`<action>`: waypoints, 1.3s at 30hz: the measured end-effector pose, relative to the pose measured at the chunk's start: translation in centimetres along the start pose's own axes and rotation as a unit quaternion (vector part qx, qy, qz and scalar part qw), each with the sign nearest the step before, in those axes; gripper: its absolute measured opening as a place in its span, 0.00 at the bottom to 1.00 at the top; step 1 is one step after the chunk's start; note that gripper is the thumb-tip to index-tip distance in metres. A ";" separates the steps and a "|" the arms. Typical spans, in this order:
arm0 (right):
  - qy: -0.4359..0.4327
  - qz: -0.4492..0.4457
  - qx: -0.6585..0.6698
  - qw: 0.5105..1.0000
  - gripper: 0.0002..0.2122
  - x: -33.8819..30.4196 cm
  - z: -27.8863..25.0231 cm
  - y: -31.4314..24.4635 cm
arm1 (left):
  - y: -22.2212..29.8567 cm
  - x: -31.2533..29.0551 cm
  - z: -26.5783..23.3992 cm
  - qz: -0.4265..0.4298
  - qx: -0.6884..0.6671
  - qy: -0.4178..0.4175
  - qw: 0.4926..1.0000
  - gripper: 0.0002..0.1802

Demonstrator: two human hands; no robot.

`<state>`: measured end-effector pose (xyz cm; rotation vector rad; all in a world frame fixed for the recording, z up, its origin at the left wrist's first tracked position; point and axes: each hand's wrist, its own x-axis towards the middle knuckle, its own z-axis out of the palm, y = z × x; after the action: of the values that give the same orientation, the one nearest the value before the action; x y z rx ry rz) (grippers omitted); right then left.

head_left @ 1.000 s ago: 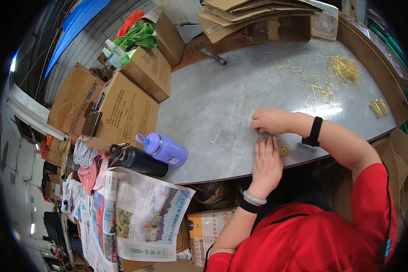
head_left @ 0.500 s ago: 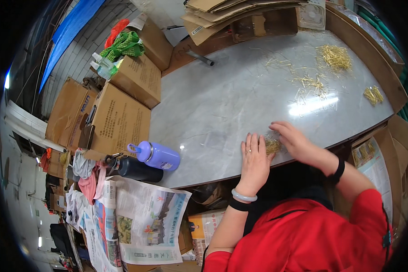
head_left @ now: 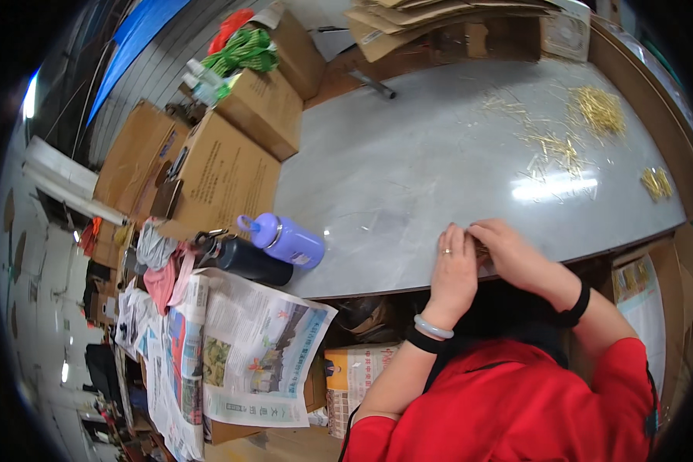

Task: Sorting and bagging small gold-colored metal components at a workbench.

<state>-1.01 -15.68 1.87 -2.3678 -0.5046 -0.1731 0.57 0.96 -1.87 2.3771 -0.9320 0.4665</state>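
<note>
Both hands meet at the near edge of the grey table (head_left: 377, 177). A small packet of gold-coloured thin sticks (head_left: 481, 251) sits between them, mostly covered by the fingers. My left hand (head_left: 455, 269), with a ring and a pale bangle, has its fingers pressed together against the packet's left side. My right hand (head_left: 508, 250) curls over the other side, its fingertips near the left ones. Farther off lie a pile of loose gold sticks (head_left: 597, 112) and a scattered batch (head_left: 558, 150). A similar gold bundle (head_left: 656, 183) rests near the right edge.
A purple bottle (head_left: 291, 242) and a black bottle (head_left: 250, 260) lie at the table's left corner, near an open newspaper (head_left: 262, 346). Cardboard boxes (head_left: 231, 169) line the left side. A short grey tube (head_left: 373, 85) and stacked cardboard (head_left: 439, 19) are at the back.
The hands have drawn together, and the fingertips now nearly meet over the packet, covering more of it. The whole view has shifted slightly with the head.
</note>
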 end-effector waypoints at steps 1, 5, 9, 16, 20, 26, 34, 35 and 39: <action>-0.013 0.005 -0.023 1.000 0.18 0.9 -1.3 -0.4 | 0.3 0.2 0.1 0.000 0.000 0.003 1.000 0.26; -0.094 -0.107 -0.121 0.982 0.21 8.8 -2.6 1.1 | 0.2 0.2 0.0 -0.014 0.001 -0.009 1.000 0.27; -0.159 -0.196 -0.156 0.955 0.24 15.0 -0.7 3.2 | 0.4 0.3 0.3 -0.004 -0.007 0.000 1.000 0.27; -0.255 -0.329 -0.150 0.897 0.24 21.0 3.7 1.7 | -0.1 -0.2 0.3 -0.004 -0.011 0.001 1.000 0.29; -0.250 -0.381 -0.210 0.865 0.24 21.7 4.2 1.6 | 0.0 0.1 0.2 -0.004 -0.020 -0.008 1.000 0.28; -0.234 -0.347 -0.292 0.860 0.25 16.8 -1.6 5.2 | -0.1 0.1 0.3 -0.007 -0.026 -0.024 0.999 0.30; -0.123 -0.088 -0.114 0.982 0.25 11.4 -6.6 11.0 | 0.1 0.3 -0.1 -0.011 0.025 -0.042 0.999 0.36; -0.109 -0.027 -0.151 0.982 0.26 11.4 -6.4 11.9 | 0.3 0.3 -0.2 -0.007 0.032 -0.047 0.998 0.36; -0.149 0.052 -0.241 0.958 0.31 12.5 -5.2 12.0 | 0.5 0.7 -0.2 -0.002 0.015 -0.053 0.998 0.35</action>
<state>15.37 -23.41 1.67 -2.9137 -0.5222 0.1299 0.67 0.40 -1.20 2.4507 -0.9734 0.3582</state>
